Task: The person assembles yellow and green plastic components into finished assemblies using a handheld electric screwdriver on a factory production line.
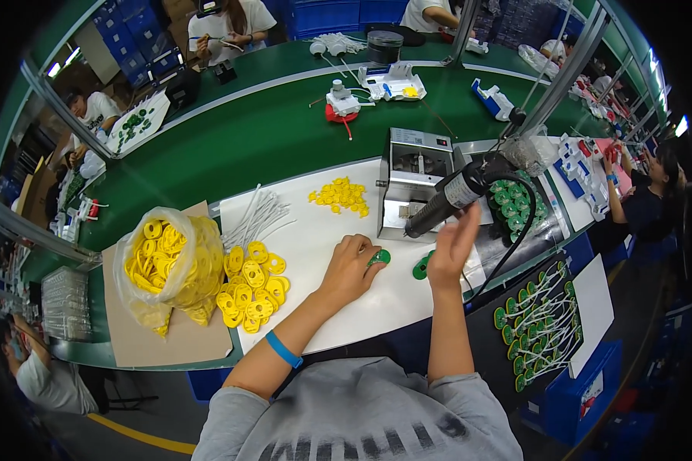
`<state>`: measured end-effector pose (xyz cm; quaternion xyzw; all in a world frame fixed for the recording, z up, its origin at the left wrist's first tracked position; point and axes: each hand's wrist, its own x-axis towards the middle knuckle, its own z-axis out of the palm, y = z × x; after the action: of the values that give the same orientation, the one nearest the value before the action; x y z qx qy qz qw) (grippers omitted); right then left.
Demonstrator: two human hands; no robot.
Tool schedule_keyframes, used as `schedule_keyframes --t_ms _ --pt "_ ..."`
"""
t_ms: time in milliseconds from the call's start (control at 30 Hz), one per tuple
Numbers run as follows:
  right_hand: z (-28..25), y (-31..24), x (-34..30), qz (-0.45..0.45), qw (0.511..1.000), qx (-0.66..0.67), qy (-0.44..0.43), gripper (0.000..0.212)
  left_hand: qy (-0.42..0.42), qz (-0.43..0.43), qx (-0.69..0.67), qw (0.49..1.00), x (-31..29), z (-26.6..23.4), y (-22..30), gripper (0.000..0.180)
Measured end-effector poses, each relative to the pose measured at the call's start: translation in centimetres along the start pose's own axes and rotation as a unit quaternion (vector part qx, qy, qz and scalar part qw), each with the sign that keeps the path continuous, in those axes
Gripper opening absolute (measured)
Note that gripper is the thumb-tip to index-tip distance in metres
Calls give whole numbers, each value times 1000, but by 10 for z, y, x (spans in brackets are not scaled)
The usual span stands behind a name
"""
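Note:
My left hand (350, 269) is closed on a small round green circuit board (379, 258), pinched near the fingertips just above the white work sheet. My right hand (452, 250) is raised with its fingers stretched out, right beside a black electric screwdriver (447, 203) that hangs tilted. Its fingers do not wrap round the tool. Another green circuit board (422, 267) lies on the sheet by the right wrist. Behind the screwdriver tip stands a metal screw feeder (415, 173).
Yellow plastic plates (255, 288) lie heaped near a clear bag (169, 265) full of them. White cable pieces (260, 219) and small yellow parts (338, 197) sit farther back. Green boards (509, 201) fill a tray at right; wired boards (538, 323) cover a black panel. Other people work around.

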<state>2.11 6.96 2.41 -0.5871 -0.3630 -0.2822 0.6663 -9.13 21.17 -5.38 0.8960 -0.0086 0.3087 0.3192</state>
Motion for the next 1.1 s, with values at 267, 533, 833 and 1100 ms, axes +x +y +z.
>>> schedule_keyframes --t_ms 267,533,833,1100 --pt "2 3 56 216 901 346 -150 35 18 11 -13 1000 7 1 -9 30" --pt "39 -11 67 108 985 130 -38 14 31 18 -7 999 13 3 -24 29" --pt "57 5 64 123 981 138 -58 34 34 14 -7 999 14 4 -38 29" --pt "65 -1 15 150 971 178 -62 46 32 13 -7 999 11 -2 -44 29"
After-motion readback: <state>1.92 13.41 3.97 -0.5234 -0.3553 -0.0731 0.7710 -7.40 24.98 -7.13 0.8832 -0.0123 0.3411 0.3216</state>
